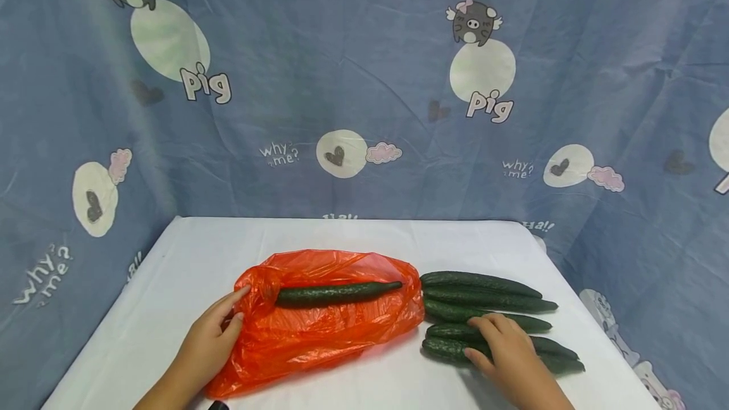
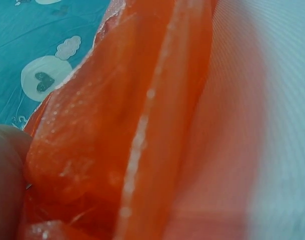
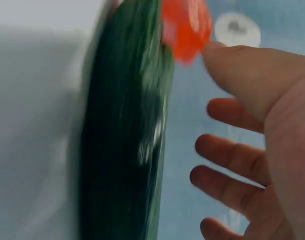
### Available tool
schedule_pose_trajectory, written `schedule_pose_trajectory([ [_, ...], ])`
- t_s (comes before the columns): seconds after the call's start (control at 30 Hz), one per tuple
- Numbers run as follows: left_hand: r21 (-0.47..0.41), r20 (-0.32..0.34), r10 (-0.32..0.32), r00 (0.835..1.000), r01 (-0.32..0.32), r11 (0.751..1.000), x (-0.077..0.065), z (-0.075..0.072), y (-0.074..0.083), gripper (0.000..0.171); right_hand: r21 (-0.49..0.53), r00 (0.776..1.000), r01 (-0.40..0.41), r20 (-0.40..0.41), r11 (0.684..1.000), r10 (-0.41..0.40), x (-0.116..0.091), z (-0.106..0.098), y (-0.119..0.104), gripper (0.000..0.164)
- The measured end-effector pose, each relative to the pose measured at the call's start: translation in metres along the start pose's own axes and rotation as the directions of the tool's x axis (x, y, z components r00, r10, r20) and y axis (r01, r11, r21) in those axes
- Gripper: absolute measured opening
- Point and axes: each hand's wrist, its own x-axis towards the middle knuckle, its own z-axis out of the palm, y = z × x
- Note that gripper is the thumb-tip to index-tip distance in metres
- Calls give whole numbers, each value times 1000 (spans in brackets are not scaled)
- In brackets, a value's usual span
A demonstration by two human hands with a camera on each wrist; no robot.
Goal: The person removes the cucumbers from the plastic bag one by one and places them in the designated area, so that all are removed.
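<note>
A thin red plastic bag (image 1: 347, 340) lies spread out on the table, with one cucumber (image 1: 336, 294) resting lengthwise on it, its left end under bunched plastic. At the bag's left edge my left hand (image 1: 207, 340) pinches the plastic between thumb and fingers. The left wrist view is mostly filled by the close, blurred bag (image 2: 92, 130). Several dark green cucumbers (image 1: 484, 299) lie side by side to the right of the bag. Over the nearest of them hovers my right hand (image 1: 509, 353), its fingers spread. In the right wrist view those fingers are apart from the cucumber (image 3: 122, 120) and hold nothing.
A white cloth covers the table (image 1: 228, 239). Behind it and along both sides hangs a blue printed curtain (image 1: 342, 81). A small black object (image 1: 218, 405) shows at the bottom edge, near my left forearm.
</note>
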Motion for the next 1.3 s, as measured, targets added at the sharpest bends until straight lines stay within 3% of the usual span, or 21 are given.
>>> schedule_pose_trajectory([
  [0.17,10,-11,19,1000,-19,1000,-1,-1,-1,54,13,978,178,-112,984,-175,23,8,-40,43],
  [0.47,5,-16,19,1000,-19,1000,0,0,-2,54,8,930,363,-63,932,-362,66,22,-101,46],
  [0.67,-12,-14,32,999,-33,999,0,0,-1,53,-43,908,408,-83,912,-410,87,30,-129,42],
  [0.9,-2,-22,31,999,-31,1000,0,-1,-2,53,-32,891,439,-115,898,-439,106,39,-161,40],
  [1.07,-5,-18,20,1000,-20,1000,1,0,-3,54,-75,900,416,-109,906,-422,118,47,-180,37],
  [1.3,-13,-22,24,999,-25,1000,0,0,-2,53,-82,944,327,-24,941,-330,139,65,-197,40],
])
